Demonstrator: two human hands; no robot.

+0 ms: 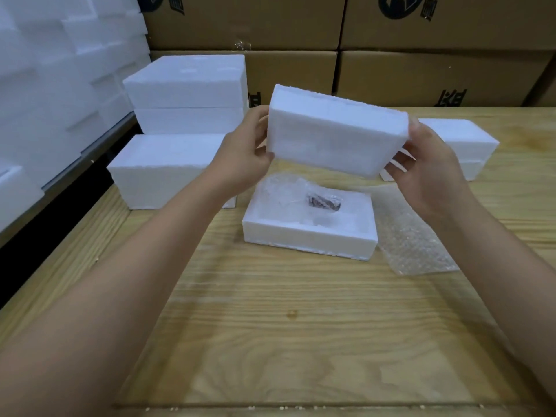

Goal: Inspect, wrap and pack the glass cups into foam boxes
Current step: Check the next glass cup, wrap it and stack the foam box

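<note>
A white foam lid [337,130] hangs tilted in the air above the table, gripped at its two short ends. My left hand [243,155] holds its left end and my right hand [427,167] holds its right end. Directly below sits the open foam box base [310,236]. Inside it lies a cup wrapped in bubble wrap [301,197], with a dark patch showing through the wrap. The lid hides the far rim of the base.
A loose sheet of bubble wrap [412,236] lies right of the base. Closed foam boxes stand at the left [168,173], stacked behind [186,91], and at the right [463,145]. Cardboard cartons [421,73] line the back. More foam pieces [60,70] pile at far left.
</note>
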